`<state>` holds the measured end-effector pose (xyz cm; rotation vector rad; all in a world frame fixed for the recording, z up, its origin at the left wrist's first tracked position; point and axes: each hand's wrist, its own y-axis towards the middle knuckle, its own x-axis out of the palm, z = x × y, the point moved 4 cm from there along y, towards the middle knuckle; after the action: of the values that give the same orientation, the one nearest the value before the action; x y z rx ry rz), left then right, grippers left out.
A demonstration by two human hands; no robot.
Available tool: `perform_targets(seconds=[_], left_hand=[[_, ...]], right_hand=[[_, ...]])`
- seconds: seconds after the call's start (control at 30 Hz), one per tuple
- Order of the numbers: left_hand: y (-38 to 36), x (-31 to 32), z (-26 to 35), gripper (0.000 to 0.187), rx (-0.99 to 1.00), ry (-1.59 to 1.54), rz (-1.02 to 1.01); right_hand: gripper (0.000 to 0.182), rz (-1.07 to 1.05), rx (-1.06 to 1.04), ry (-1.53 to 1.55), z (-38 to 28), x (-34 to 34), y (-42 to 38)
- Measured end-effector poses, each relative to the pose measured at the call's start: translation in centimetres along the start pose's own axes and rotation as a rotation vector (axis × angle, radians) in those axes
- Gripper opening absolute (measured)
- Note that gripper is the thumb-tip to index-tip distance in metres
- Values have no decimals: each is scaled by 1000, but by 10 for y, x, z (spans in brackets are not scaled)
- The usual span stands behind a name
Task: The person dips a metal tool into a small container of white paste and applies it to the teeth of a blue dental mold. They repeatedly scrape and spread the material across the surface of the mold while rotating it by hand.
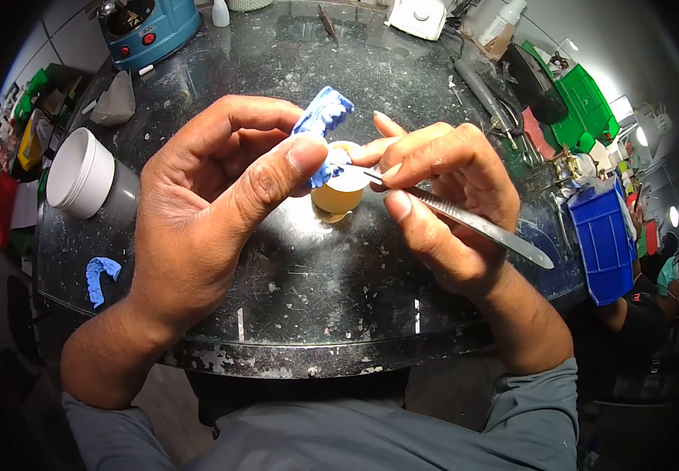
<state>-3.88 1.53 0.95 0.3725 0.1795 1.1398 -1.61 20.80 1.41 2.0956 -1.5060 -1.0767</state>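
My left hand (pixel 218 184) is closed on a blue dental impression (pixel 326 114), pinched between thumb and fingers above the bench. The thumb covers part of the impression. In my right hand (pixel 453 184) is a metal scalpel (pixel 484 225) with a flat, ridged handle, held like a pen. Its tip points left at the lower part of the impression; whether it touches is too small to tell. Beneath the hands stands a small yellowish pot (pixel 336 202), partly hidden. A second blue dental impression (pixel 98 281) lies on the bench near my left wrist.
The dark, scuffed bench (pixel 316 298) carries a white tub (pixel 82 174) at left and a blue machine (pixel 151 35) at the back. A grey handpiece (pixel 476 86), green bin (pixel 582 106) and blue bin (pixel 602 243) are on the right. Another person (pixel 645 314) sits far right.
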Motion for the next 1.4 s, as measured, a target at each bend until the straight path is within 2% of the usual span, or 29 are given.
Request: perform_targets(seconds=[0.97,1.03,1.4], left_hand=[[-1,0,-1,28,-18,-7,5],[0,0,-2,28,27,-38,-20],[1,-4,-5,28,-33,-20,-22]], right_hand=[[16,-36,-40,-91,-3,-1,1],[16,38,-3,-50,-3,-3,0],[15,72,-8,-60,-2,-3,-1]])
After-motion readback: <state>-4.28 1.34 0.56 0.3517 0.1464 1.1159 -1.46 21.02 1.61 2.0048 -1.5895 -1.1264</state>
